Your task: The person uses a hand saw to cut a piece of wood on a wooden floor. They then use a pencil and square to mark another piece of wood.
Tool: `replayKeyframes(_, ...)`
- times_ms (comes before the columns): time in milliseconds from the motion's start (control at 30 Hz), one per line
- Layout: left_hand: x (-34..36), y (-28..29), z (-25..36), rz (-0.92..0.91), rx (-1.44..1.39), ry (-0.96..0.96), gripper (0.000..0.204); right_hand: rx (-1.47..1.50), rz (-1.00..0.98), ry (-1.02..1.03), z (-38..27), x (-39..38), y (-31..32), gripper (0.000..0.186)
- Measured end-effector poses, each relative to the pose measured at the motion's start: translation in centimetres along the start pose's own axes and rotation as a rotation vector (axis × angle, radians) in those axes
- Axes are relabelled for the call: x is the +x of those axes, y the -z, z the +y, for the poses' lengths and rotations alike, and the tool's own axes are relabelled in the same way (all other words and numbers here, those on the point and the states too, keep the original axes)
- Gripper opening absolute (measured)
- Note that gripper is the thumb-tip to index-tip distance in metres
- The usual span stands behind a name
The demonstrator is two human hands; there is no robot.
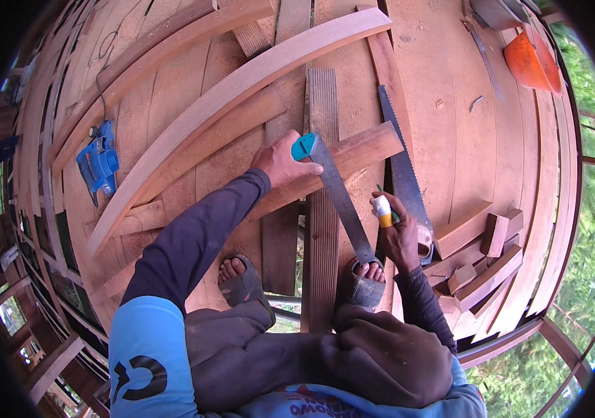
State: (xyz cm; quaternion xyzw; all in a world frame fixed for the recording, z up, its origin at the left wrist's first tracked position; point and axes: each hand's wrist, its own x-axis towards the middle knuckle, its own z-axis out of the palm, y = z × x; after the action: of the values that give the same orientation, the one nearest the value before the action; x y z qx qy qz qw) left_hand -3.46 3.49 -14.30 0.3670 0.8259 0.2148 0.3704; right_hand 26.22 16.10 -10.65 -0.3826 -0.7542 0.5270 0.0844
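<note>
My left hand (283, 160) is closed on a try square with a teal handle (303, 147). Its steel blade (345, 209) slants down to the right, ending near my right foot. Beneath the handle lies a wooden piece (374, 148), set across a grooved beam (323, 268). My right hand (402, 233) is closed around a small white and yellow cylinder (383, 210), whose kind I cannot make out. A thin green stick like a pencil (380, 188) also pokes out of that hand. Right beside it lies a handsaw (406, 171), its grip partly behind my fingers.
Long curved timbers (241, 87) lie to the left and far side. A blue power tool (99, 160) with a cord sits at the left. Wood offcuts (478, 251) are piled at the right. An orange container (532, 61) stands far right. Gaps show between floorboards near my sandalled feet.
</note>
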Motion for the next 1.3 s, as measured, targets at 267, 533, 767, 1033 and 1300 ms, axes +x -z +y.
replayKeyframes(267,-2.7,1.3,2.3,0.024,0.052,-0.083,0.078,0.27,-0.089,-0.206,4.4,-2.0,-6.4,0.031)
replayKeyframes(533,-3.7,2.8,-4.1,-0.032,-0.453,0.077,0.097,0.342,0.012,-0.041,5.6,-0.7,0.0,0.015)
replayKeyframes(767,-4.5,0.2,-10.0,-0.323,-0.168,0.105,0.103,0.312,0.168,-0.097,5.4,1.4,7.8,0.014)
replayKeyframes(1033,-6.3,0.8,-5.7,-0.25,0.15,0.036,0.087,0.088,0.447,-0.102,13.1,5.1,14.3,0.023)
replayKeyframes(1300,-9.0,-1.5,-1.9,-0.133,0.235,-0.126,0.061,-0.133,0.54,-0.178,19.0,6.8,17.4,0.037)
